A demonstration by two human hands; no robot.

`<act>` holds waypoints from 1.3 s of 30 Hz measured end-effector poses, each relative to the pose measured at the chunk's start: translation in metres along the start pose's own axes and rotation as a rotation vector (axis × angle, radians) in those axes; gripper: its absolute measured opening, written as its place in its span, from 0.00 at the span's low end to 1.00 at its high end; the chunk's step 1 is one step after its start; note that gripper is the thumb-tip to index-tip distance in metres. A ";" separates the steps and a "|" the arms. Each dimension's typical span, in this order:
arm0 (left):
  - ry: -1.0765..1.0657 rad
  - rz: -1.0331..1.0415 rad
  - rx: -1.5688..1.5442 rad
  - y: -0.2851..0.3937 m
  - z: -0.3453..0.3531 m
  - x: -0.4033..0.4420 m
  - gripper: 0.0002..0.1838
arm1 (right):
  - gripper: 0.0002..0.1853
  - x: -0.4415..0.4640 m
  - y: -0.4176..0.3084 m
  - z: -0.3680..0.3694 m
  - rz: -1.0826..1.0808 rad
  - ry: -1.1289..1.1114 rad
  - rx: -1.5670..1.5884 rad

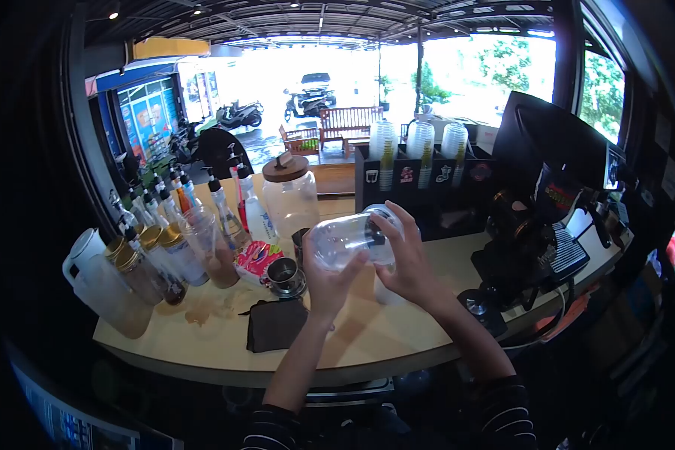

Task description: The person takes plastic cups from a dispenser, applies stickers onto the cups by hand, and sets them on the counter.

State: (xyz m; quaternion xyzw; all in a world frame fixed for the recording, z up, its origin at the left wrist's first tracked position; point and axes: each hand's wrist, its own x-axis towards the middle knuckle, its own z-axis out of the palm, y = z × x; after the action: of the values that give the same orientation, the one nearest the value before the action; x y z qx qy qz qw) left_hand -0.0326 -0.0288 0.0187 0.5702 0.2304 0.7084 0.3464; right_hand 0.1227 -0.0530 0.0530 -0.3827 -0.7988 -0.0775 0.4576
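Both hands are closed around one clear, rounded plastic container (339, 241), raised above the pale countertop (210, 352) and lying between them. The left hand (327, 285) cups its left end and underside; the right hand (406, 268) grips the right end, fingers spread over the rim. Its long axis runs sideways from palm to palm, the right end slightly higher and farther away. Neither hand is clearly nearer; each touches it. Whether it is lidded, I cannot tell.

Just left of the left hand are a dark metal cup (284, 275) and a pink-and-white packet (258, 258), with a folded dark cloth (276, 325) nearer the body. Beyond the hands are a large glass jar with a wooden lid (288, 202) and a black cup holder (406, 196).
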 end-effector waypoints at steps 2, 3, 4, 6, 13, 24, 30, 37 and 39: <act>-0.092 -0.058 -0.055 0.001 -0.017 0.005 0.36 | 0.41 0.004 -0.009 0.001 -0.008 0.107 0.117; -0.086 -0.051 -0.046 0.003 -0.026 0.005 0.36 | 0.41 0.003 -0.007 0.003 -0.016 0.108 0.127; -0.125 -0.039 -0.057 0.005 -0.033 0.003 0.37 | 0.36 0.000 0.000 0.005 0.159 0.109 0.437; -0.258 0.006 -0.077 0.003 -0.047 0.002 0.40 | 0.19 0.003 0.012 0.015 0.395 0.054 0.931; -0.253 -0.158 -0.268 -0.002 -0.060 -0.015 0.43 | 0.16 -0.002 0.013 0.030 0.339 -0.108 1.036; -0.459 -0.232 -0.172 -0.002 -0.077 -0.011 0.39 | 0.19 -0.007 0.005 0.013 0.634 -0.199 1.086; -0.493 -0.223 -0.214 -0.011 -0.072 -0.009 0.41 | 0.19 -0.004 0.002 0.005 0.720 -0.195 1.093; -0.501 -0.222 -0.214 -0.016 -0.068 -0.008 0.41 | 0.18 -0.005 -0.004 -0.001 0.761 -0.159 1.063; -0.493 -0.232 -0.212 -0.014 -0.066 -0.008 0.41 | 0.18 -0.006 -0.004 -0.001 0.753 -0.157 1.079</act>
State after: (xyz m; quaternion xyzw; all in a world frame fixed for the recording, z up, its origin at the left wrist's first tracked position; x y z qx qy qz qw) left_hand -0.0924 -0.0214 -0.0125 0.6557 0.1277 0.5240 0.5285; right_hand 0.1218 -0.0595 0.0500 -0.3574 -0.5683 0.5270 0.5212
